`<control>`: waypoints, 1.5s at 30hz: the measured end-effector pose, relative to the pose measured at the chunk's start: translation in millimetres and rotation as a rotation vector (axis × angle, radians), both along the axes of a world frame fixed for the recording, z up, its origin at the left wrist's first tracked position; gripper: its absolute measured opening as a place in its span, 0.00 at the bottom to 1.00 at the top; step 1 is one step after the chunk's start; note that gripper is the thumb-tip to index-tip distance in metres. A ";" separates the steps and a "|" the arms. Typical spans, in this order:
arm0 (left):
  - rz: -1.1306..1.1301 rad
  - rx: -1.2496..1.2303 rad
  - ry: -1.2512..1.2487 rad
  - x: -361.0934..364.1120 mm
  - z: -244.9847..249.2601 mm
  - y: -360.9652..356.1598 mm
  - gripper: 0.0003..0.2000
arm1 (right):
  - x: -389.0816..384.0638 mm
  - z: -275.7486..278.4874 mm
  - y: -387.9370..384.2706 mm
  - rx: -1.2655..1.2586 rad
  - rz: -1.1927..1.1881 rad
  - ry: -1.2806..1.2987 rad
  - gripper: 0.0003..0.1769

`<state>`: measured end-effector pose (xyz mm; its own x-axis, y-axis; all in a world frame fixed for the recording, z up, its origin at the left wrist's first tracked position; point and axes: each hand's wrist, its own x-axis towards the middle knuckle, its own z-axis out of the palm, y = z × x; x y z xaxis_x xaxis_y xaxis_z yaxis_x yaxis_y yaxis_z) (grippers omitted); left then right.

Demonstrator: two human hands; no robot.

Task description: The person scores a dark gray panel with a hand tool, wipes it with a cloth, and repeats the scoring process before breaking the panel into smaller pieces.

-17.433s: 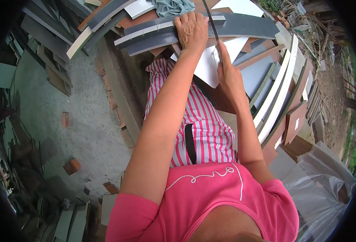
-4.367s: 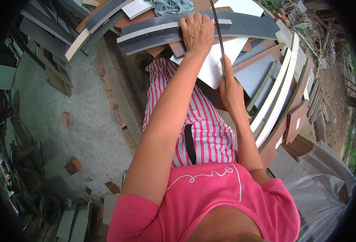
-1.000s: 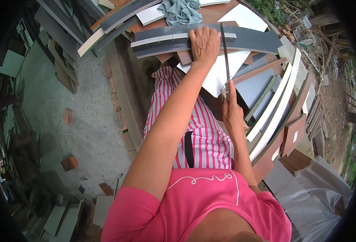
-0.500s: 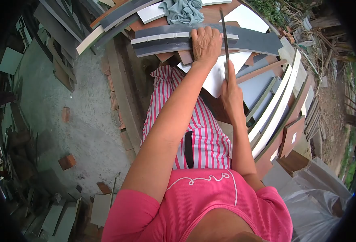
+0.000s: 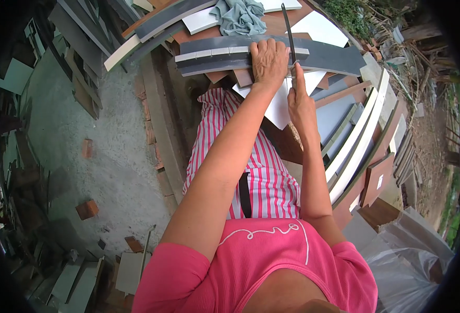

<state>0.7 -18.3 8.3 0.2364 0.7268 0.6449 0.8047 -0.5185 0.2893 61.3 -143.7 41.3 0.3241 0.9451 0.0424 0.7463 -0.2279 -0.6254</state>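
Note:
A pale narrow strip [image 5: 214, 52] with evenly spaced marks lies lengthwise on a dark grey board [image 5: 336, 59]. My left hand [image 5: 269, 61] bears down on this strip, its fingers curled over the far side. In my right hand [image 5: 302, 101] is the handle of a saw [image 5: 288, 31], with the index finger stretched along it. The long thin blade points away from me and crosses the strip just right of my left hand. Whether its teeth are in the strip cannot be made out.
A crumpled grey-green cloth [image 5: 238, 18] lies behind the board. Beneath are stacked brown and white panels [image 5: 277, 107]. Long white strips [image 5: 363, 135] lean at the right, near clear plastic sheeting [image 5: 412, 261]. A brick [image 5: 87, 209] sits on the concrete floor [image 5: 120, 151].
My right hand and the saw have moved forward, away from me, bringing the handle nearer the strip. My left hand keeps its place on the strip. The whole view has shifted slightly.

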 end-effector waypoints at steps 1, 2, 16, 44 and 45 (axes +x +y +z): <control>-0.001 -0.002 -0.007 0.2 0.6 1.2 0.09 | -0.4 -1.9 -4.1 0.026 0.002 0.000 0.37; -0.007 -0.007 -0.012 0.3 -0.3 1.2 0.09 | -1.6 -3.1 -11.5 0.048 0.001 0.002 0.38; -0.018 0.008 -0.042 0.6 1.2 0.8 0.09 | -3.1 2.3 -23.9 -0.195 -0.040 0.064 0.37; 0.008 0.020 -0.020 2.8 -3.7 3.3 0.10 | -11.2 -30.6 -95.0 -0.049 -0.010 0.061 0.37; 0.005 0.030 -0.021 2.8 -5.4 2.6 0.09 | -10.5 -32.3 -100.7 -0.056 -0.012 0.062 0.37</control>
